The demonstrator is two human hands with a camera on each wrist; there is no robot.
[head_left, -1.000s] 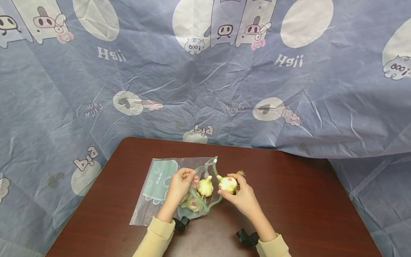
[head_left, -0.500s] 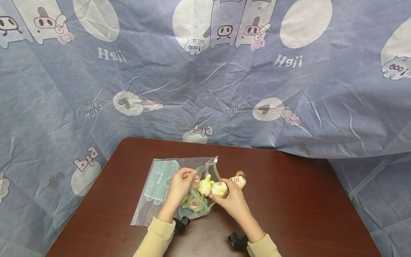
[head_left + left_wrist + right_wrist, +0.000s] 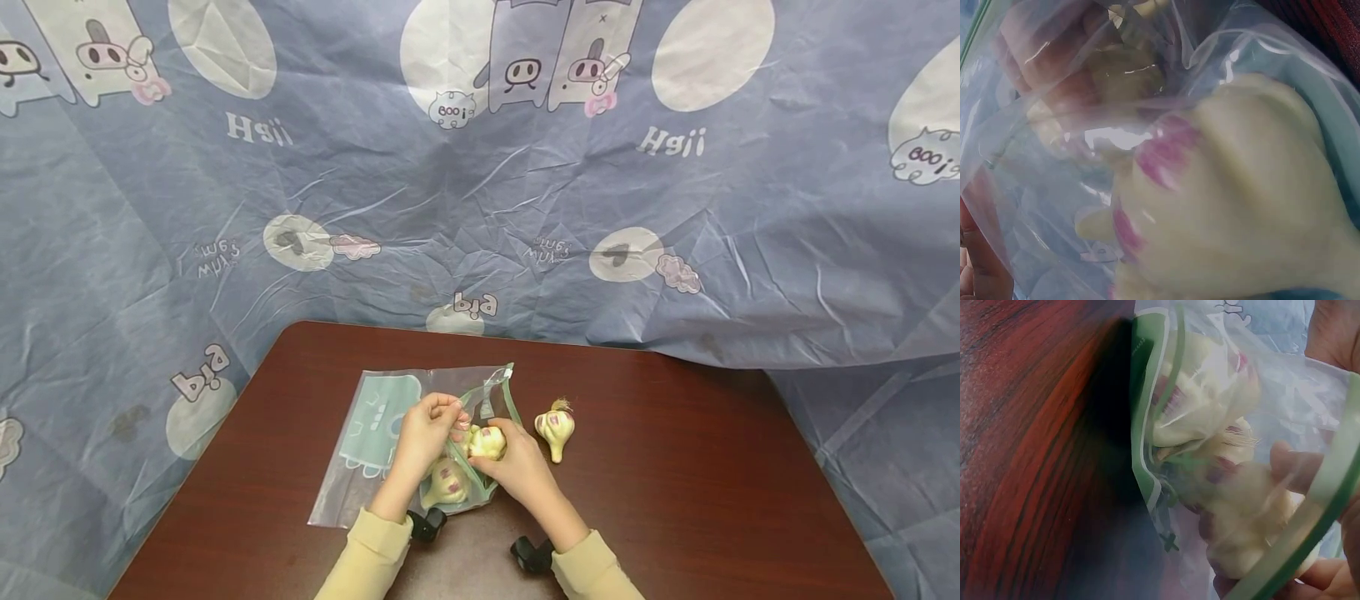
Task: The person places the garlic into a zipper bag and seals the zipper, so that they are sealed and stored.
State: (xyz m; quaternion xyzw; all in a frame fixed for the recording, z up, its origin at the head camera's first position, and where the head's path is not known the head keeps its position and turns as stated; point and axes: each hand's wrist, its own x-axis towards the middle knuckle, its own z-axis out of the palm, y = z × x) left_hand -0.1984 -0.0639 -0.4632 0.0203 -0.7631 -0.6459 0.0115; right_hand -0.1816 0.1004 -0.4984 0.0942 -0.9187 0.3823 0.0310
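Note:
A clear zip bag (image 3: 378,421) with a teal print and a green-edged mouth lies on the table, its mouth held apart toward the right. My left hand (image 3: 422,433) pinches the upper layer at the mouth. My right hand (image 3: 521,471) grips a pale garlic bulb (image 3: 487,443) between thumb and fingers, inside the mouth. Another garlic bulb (image 3: 447,483) rests within the bag, its purple-tinged skin large and close in the left wrist view. Through the plastic, the right wrist view shows a garlic bulb (image 3: 1204,387) by the green edge. The gripped bulb partly hides the others.
One more garlic bulb (image 3: 556,427) with roots lies on the brown table (image 3: 675,467), right of the bag. A blue printed cloth (image 3: 465,183) hangs behind the table. Black wrist cameras (image 3: 531,554) sit under both wrists.
My right hand has carried its garlic bulb leftward into the bag's mouth, uncovering the bulb on the table. My left hand keeps its pinch on the bag, almost still.

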